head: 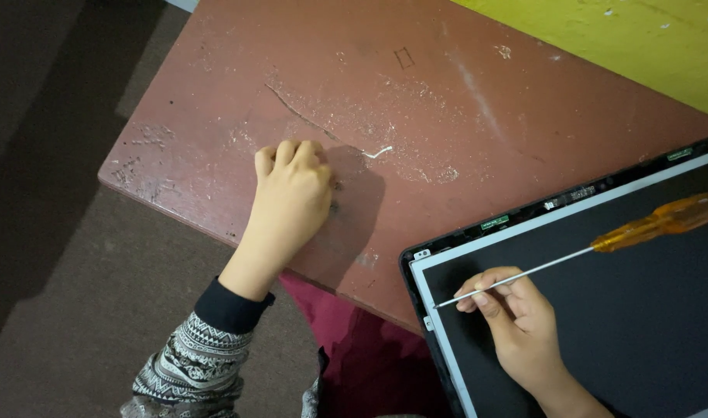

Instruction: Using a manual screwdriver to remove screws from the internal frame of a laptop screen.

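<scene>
I'm looking down from the head view; my right hand (520, 321) sits at about 5 o'clock in frame, fingers pinched together on the thin metal shaft of a screwdriver (601, 246), gripping it near the tip end rather than by the handle; the shaft runs from the tip at the hand's 9 o'clock up and away toward 2 o'clock, ending in a translucent orange handle that lies over the dark panel, well clear of the fingers; tip rests just beside the left edge of the laptop screen (640, 325), near its pale inner frame; the screen itself is a black panel with its bezel off, lying flat and tilted across the table corner, filling the 3 to 5 o'clock part of the view, with small green connector strips along its upper edge.

My left hand (290, 203) is at roughly 9 o'clock from the screwdriver, well apart from it; fingers curled under into a loose fist, knuckles pressed on the red table (462, 101); whether it holds anything I cannot tell; a small white scrap (378, 152) lies on the scuffed tabletop just off the hand's 2 o'clock, not touching; patterned knit sleeve (191, 360) with a dark cuff at 7 o'clock; yellow surface (648, 39) at 1 o'clock; dark floor (60, 294) to the left.
</scene>
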